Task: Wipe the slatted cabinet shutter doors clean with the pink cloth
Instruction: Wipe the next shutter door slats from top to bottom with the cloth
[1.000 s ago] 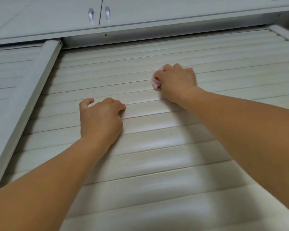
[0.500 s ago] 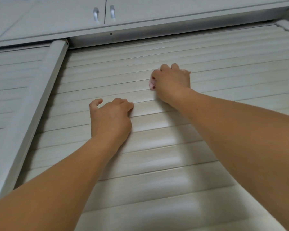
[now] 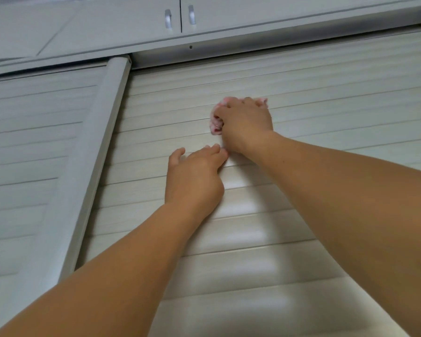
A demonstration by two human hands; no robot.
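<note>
Both forearms were bare and extended forward and upward, converging toward the hands. The right hand (image 3: 244, 120) was positioned above the left, knuckles outward, its fingers (image 3: 249, 102) curled closed around a bunched pink cloth (image 3: 215, 122). The left hand (image 3: 195, 176) lay palm-down below and just beside the right wrist, fingers bent at the tips, thumb spread to the left.

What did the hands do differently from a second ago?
Not much changed. The right hand has kept its grip on the bunched pink cloth, pressed to the shutter door, and more pink now peeks out around the fingers. The left hand has closed in, its fingertips now almost meeting the right wrist. It still rests on the slats, holding nothing. The view itself drifted, so the post sits further right.
</note>
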